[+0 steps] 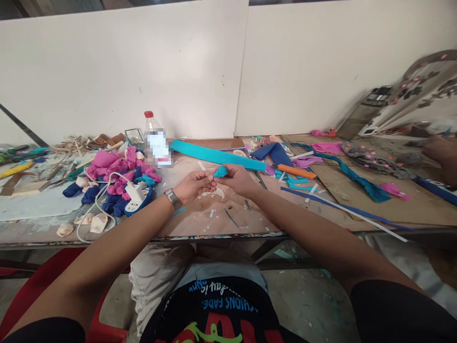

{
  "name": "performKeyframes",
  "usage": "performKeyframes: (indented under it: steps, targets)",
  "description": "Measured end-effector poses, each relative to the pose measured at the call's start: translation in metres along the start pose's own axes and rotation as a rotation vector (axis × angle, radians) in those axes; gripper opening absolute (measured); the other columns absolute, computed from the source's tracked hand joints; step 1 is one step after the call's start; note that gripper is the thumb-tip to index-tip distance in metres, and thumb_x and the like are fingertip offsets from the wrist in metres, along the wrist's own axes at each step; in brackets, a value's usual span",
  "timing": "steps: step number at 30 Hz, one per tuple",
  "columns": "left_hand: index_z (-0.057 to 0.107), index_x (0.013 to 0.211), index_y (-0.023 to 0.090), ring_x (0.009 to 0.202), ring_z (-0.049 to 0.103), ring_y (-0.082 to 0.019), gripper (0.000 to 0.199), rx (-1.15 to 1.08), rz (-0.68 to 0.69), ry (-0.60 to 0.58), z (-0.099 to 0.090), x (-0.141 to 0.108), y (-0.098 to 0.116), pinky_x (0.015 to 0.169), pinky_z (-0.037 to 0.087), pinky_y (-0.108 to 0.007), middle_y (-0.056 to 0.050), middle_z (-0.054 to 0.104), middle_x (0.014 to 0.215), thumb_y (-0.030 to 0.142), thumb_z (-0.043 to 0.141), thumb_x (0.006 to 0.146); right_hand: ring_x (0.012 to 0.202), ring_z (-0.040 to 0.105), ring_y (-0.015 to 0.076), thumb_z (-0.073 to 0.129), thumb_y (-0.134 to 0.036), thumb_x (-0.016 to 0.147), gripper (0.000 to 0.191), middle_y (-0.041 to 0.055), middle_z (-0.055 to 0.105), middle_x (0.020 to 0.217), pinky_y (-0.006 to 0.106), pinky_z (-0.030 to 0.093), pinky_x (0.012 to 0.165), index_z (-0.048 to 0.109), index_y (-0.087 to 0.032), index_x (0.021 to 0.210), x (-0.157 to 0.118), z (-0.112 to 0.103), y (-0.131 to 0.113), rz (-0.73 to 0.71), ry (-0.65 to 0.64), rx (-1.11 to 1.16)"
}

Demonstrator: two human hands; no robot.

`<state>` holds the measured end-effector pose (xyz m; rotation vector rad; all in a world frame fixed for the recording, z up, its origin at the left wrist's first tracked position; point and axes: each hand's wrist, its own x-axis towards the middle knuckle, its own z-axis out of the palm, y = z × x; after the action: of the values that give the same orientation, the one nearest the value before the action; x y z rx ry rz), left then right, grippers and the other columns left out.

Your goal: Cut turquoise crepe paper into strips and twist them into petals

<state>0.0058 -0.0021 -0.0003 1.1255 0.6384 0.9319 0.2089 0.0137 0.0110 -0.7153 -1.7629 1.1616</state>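
Observation:
Between my hands is a small teal rolled paper flower (220, 171), its gathered head showing above the fingertips. My left hand (194, 185), with a metal watch on the wrist, pinches its lower left end. The fingers of my right hand (237, 180) close on its right side and partly cover it. Just behind the hands, a long teal strip (221, 158) lies across the table. To the left is a heap of pink, navy and cream rolled flowers (114, 174).
A white power strip (136, 200) with a plugged-in charger and cable lies at left. Behind it stand a red-capped bottle (152, 121) and a lit phone (159, 147). An orange roll (297, 171), coloured strips and cardboard (342, 190) spread rightward. Another person's hand (441, 152) shows far right.

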Motion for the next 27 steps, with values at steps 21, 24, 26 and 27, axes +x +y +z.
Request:
performKeyframes:
  steps: [21,24,26,27]
  targets:
    - [0.068,0.089,0.014,0.059,0.06,-0.012,0.021,0.44,0.013,-0.191,0.003,0.015,-0.018,0.063,0.049,-0.028,-0.001,0.064,0.069,0.035,0.066,0.088,0.062,0.06,0.0121,0.088,-0.046,0.067,0.036,0.0019,0.069,0.07,0.025,0.049,0.058,0.071,-0.016,0.078,0.11,0.075,-0.041,0.083,-0.184,-0.178]
    - [0.068,0.082,0.016,0.062,0.06,-0.014,0.015,0.459,0.003,-0.144,0.004,0.014,-0.018,0.065,0.05,-0.028,-0.001,0.064,0.066,0.031,0.066,0.087,0.061,0.061,0.0132,0.087,-0.04,0.069,0.032,0.0022,0.068,0.065,0.025,0.047,0.057,0.068,-0.015,0.071,0.143,0.118,-0.03,0.088,-0.363,-0.268]
    - [0.067,0.07,0.016,0.064,0.06,-0.015,0.019,0.521,-0.021,-0.121,0.003,0.014,-0.019,0.067,0.05,-0.029,-0.002,0.064,0.064,0.026,0.066,0.086,0.061,0.06,0.0128,0.083,-0.035,0.073,0.026,0.001,0.066,0.062,0.025,0.044,0.058,0.068,-0.014,0.068,0.164,0.144,-0.019,0.08,-0.438,-0.366]
    - [0.066,0.064,0.015,0.064,0.058,-0.015,0.023,0.55,-0.039,-0.103,0.003,0.014,-0.021,0.068,0.049,-0.03,-0.003,0.064,0.063,0.025,0.067,0.085,0.061,0.058,0.012,0.081,-0.032,0.074,0.024,-0.0002,0.065,0.06,0.025,0.042,0.059,0.067,-0.014,0.066,0.174,0.155,-0.014,0.055,-0.461,-0.423]
